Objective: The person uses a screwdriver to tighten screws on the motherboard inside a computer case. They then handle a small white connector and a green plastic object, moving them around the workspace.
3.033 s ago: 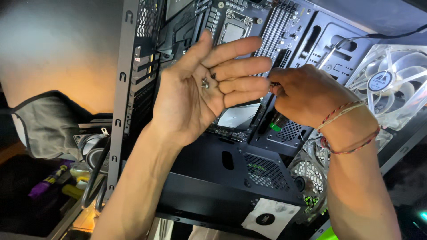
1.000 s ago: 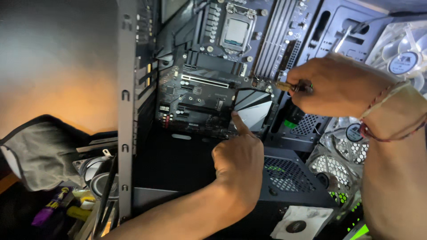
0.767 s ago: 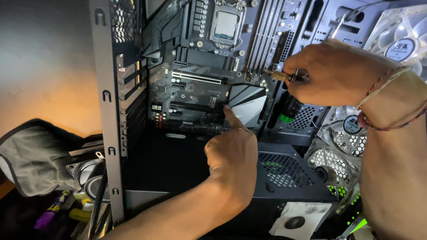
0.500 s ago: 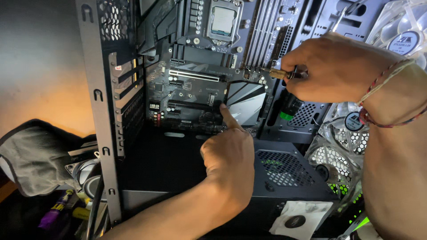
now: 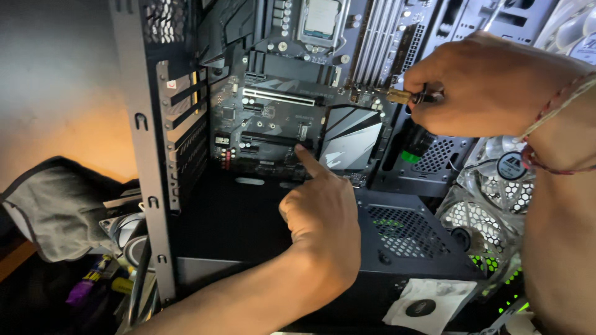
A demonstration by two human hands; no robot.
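Your right hand (image 5: 490, 87) closes around a screwdriver (image 5: 413, 97), fingers wrapped tight on the shaft near its brass-coloured collar, with the dark, green-ringed handle sticking out below the palm. The tip sits at the right edge of the motherboard (image 5: 279, 118), just beside the memory slots (image 5: 379, 37); whether a screw is under it, you cannot tell from here.

Your left hand (image 5: 323, 217) is mostly curled, the index finger (image 5: 308, 161) stretched out and touching the board's lower edge near the angular grey cover (image 5: 351, 139). The other fingers are folded in; anything held in the palm is hidden.

The board already lies flat inside the open computer case (image 5: 149, 124), processor (image 5: 321, 17) in its socket at the top. My read: the board is placed and fastening is under way at the right edge; how many corners are done is not visible.

Fans (image 5: 496, 186) rest to the right, a grey cloth (image 5: 56, 205) to the left.
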